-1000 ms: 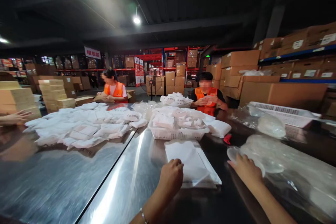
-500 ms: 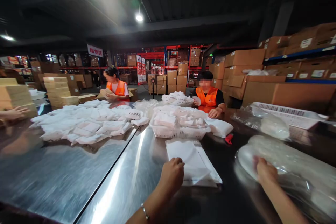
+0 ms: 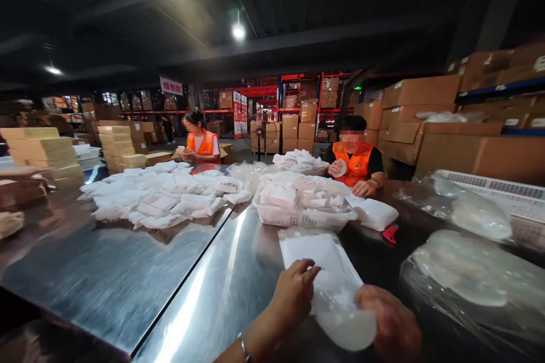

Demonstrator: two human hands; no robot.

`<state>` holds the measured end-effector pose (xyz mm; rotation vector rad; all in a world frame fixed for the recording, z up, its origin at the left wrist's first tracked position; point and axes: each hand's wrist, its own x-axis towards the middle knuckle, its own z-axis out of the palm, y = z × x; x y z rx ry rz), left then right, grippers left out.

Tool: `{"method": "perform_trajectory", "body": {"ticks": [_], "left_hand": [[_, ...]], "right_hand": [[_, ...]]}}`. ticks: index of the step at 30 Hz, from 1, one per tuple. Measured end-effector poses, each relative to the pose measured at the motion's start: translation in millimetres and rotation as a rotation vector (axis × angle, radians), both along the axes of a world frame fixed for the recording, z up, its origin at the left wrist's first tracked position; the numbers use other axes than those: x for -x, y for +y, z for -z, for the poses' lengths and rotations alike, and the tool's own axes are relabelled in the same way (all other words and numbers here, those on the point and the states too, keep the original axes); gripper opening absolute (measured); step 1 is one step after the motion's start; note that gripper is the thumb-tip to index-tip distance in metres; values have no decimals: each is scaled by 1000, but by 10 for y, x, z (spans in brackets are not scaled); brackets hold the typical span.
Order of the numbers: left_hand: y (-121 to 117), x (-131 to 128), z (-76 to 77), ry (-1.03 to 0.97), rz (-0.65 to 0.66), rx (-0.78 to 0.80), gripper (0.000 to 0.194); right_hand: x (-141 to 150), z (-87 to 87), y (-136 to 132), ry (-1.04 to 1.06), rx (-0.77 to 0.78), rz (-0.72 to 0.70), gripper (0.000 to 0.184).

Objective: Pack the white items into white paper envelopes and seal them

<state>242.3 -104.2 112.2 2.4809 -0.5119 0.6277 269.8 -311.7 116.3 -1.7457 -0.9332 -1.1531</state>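
My right hand [image 3: 389, 320], blurred, grips a translucent round disc [image 3: 347, 323] by its right side, over the near end of a stack of flat white bags [image 3: 321, 252]. Close to the disc, my left hand [image 3: 298, 289] has its fingers bent together in a pinch over the stack; what is between the fingertips is too small to make out. The white bags lie flat on the metal table [image 3: 200, 278]. To the right of them rests a clear plastic bag [image 3: 472, 272] of rounded translucent pieces.
Beyond the stack stands a white basket [image 3: 298, 216] full of white packets. More packets [image 3: 162, 193] are heaped on the left. A red tool [image 3: 389, 233] lies right of the basket. Two people in orange vests [image 3: 355, 161] sit across the table, beside cardboard boxes [image 3: 419, 93].
My right hand has come left from the clear plastic bag, bringing a translucent disc over the white bags. My left hand has shifted slightly right. The view has turned a little left.
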Motion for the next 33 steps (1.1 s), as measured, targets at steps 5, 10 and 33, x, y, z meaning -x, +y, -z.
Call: {"method": "perform_trajectory", "body": {"ticks": [5,10,33], "left_hand": [[-36,38,23,57,137,179,73],[-74,29,101,107,88,161,80],[-48,-22,17,80,-13,141,77]], "right_hand": [[16,-162,171,-323,193,-52,37],[-403,-46,73,-273,508,-93,42],[-575,110,-2,-290,830,-127,32]]}}
